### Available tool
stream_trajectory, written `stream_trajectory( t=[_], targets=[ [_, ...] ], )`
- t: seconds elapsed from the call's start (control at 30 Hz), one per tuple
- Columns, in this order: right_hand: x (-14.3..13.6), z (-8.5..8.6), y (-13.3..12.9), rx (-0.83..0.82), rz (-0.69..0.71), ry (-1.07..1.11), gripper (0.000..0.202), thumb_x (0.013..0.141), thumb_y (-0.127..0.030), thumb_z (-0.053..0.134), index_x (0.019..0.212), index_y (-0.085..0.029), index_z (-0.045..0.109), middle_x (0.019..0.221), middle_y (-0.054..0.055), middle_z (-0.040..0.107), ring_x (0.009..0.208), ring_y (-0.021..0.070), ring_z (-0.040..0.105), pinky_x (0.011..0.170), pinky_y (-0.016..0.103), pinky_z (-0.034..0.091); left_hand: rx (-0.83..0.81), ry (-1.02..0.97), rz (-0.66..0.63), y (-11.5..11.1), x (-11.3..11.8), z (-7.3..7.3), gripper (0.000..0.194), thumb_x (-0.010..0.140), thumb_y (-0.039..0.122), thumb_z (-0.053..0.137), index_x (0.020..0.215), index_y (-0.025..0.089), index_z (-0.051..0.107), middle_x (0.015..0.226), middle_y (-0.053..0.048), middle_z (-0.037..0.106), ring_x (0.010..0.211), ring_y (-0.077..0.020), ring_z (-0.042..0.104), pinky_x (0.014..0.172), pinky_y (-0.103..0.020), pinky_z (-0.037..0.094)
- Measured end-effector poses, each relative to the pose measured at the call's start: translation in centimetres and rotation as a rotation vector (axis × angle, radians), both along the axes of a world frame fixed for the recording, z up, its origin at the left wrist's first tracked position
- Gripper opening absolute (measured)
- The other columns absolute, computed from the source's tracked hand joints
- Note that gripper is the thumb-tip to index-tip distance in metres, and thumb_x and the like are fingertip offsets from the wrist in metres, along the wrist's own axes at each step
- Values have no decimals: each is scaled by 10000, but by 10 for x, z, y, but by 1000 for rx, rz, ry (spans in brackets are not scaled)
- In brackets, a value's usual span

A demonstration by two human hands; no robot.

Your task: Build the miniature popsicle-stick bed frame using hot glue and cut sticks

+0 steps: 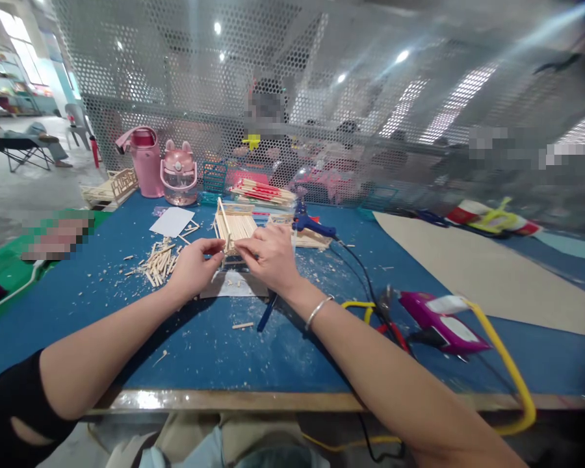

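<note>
A small model of pale wooden sticks [238, 224] stands at the middle of the blue table, with a slatted surface and an upright post at its left. My left hand [195, 265] is at its front left corner, thumb and fingers pinched at the model's edge. From the right, my right hand [273, 257] bends over the model's front edge, its fingertips pinched close to those of my left hand. What lies between the fingertips is too small to make out. Just below the hands is a whitish sheet [234, 285] with crumbs on it.
Cut sticks [160, 261] lie in a pile left of my hands. A blue glue gun [314, 224] with a cable rests behind right. Farther right are a purple tool [441, 323] and a yellow cord [504, 354]. Pink bottles [147, 162] stand at the back left before a perforated screen.
</note>
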State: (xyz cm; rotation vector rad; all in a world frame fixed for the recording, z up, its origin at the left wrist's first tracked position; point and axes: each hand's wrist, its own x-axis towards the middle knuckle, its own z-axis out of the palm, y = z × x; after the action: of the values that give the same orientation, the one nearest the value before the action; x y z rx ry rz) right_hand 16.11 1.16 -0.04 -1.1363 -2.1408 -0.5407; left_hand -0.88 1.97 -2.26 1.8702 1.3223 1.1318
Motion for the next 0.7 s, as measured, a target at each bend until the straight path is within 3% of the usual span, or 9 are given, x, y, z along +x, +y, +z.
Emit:
stream_trajectory(
  t=[0.2, 0.7],
  targets=[
    [-3, -7, 2, -22, -8, -10, 231, 887, -325, 485, 841, -268, 704, 717, -2, 683, 703, 172, 500, 747, 362, 241, 28, 61, -7, 2, -2, -3, 221, 765, 196, 554, 949, 177, 675, 968, -80, 707, 857, -193, 641, 812, -350, 492],
    [-3, -7, 2, -63, -8, -26, 229, 898, -287, 473, 831, -264, 691, 720, -13, 710, 689, 160, 534, 733, 351, 224, 59, 66, -21, 2, -3, -2, 217, 771, 177, 551, 916, 176, 712, 967, -76, 712, 889, -201, 638, 851, -344, 476]
  ],
)
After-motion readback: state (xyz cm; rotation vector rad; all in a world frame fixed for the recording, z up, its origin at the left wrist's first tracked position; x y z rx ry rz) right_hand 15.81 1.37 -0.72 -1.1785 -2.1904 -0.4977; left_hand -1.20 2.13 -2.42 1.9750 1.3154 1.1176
